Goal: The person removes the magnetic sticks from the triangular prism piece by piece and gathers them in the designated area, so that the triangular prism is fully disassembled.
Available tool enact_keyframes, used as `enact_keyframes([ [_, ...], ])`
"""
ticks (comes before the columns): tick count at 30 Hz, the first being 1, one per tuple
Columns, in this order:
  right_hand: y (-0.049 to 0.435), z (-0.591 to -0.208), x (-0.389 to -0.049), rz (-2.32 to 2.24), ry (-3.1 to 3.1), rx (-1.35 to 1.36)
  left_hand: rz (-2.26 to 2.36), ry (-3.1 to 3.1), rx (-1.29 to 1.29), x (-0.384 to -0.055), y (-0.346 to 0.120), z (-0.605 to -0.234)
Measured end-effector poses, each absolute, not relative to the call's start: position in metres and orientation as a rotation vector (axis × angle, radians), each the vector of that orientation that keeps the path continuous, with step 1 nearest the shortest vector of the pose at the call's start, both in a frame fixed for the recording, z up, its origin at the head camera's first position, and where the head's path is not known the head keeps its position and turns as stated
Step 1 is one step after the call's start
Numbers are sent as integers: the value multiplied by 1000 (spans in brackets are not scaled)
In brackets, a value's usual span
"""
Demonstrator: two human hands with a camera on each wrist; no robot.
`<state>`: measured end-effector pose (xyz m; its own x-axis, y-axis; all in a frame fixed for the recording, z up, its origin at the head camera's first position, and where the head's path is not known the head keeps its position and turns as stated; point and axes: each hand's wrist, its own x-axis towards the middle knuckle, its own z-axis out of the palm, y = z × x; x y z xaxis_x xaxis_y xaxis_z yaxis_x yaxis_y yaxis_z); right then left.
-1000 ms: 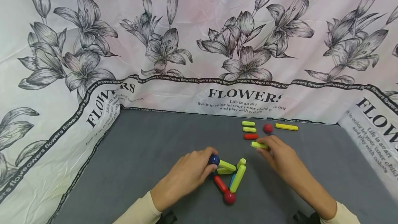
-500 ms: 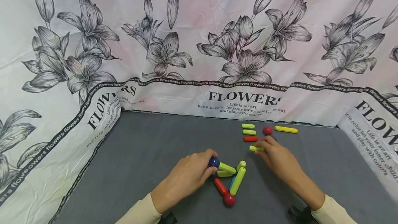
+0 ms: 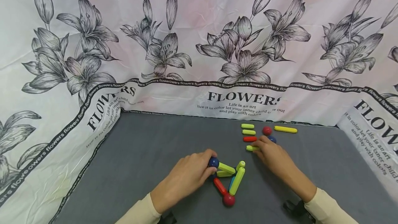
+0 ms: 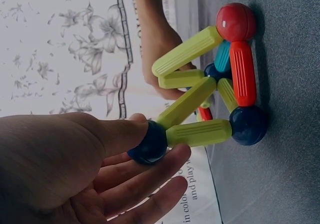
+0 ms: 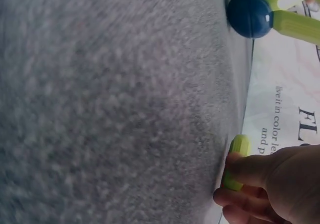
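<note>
Stick frame [image 3: 237, 181], its ten-o'clock blue ball [image 3: 213, 162] pinched in your left grip [image 3: 193, 168], needs steadying; right grip [image 3: 275, 155] pinches green stick [image 3: 250, 148].

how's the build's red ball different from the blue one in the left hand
The red ball sits on the grey table; the blue ball is held above it. The left hand pinches the blue ball, while no hand touches the red ball. A red stick joins the red ball; only yellow-green sticks visibly join the blue ball. Both are glossy balls in one build.

Yellow-green rod [image 3: 251, 148] near ball-and-rod frame [image 3: 237, 181]
</note>
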<state>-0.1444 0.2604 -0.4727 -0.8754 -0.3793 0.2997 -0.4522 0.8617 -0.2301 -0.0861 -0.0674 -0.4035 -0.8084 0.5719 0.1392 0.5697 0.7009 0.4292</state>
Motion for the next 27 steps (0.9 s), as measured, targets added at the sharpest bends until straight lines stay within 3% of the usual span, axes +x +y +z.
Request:
enact_keyframes([
  [27, 257, -474, -150, 370, -2816, 630, 741, 2877, 967, -88, -68, -406],
])
